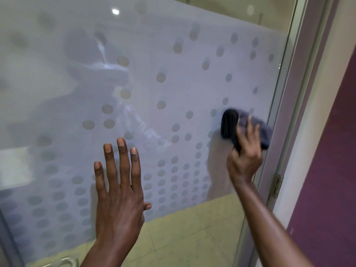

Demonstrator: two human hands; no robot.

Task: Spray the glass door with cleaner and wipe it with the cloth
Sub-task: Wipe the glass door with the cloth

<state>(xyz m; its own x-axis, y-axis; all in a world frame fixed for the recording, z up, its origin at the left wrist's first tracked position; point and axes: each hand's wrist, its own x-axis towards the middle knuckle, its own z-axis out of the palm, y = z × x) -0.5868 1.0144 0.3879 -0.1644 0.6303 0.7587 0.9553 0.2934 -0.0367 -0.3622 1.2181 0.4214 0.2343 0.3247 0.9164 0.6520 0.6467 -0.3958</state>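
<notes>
The glass door [173, 60] fills the view, covered by a frosted band with a pattern of clear dots. My left hand [119, 191] lies flat on the glass near the lower middle, fingers spread, holding nothing. My right hand [245, 153] presses a dark grey-blue cloth [231, 126] against the glass close to the door's right edge. The cloth is bunched and blurred by motion. No spray bottle is in view.
A metal door frame [300, 93] runs down the right side with a hinge [277, 185] on it. Beyond it is a purple wall [331, 170]. A metal door handle [67, 262] shows at the bottom left. Tiled floor shows through the clear lower glass.
</notes>
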